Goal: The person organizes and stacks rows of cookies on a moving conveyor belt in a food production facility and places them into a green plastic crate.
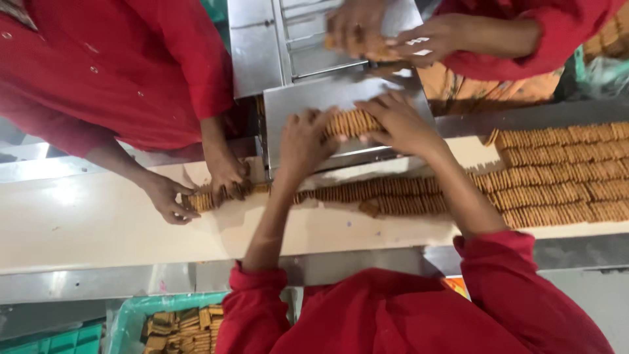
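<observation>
Both my hands press the ends of a short stack of golden-brown biscuits (352, 122) lying on edge on a steel chute plate (308, 98). My left hand (303, 141) clamps its left end and my right hand (398, 123) its right end. My sleeves are red. Below the plate a pale conveyor belt (98, 223) carries rows of biscuits (557, 174) stacked on edge, dense at the right and thinning to one line (380, 193) in the middle.
A person in red at the left gathers biscuits (203, 200) on the belt with both hands (226, 177). Another person's hands (380, 33) at the top hold biscuits over the steel feeder. A green crate (131, 321) with broken biscuits sits below the belt.
</observation>
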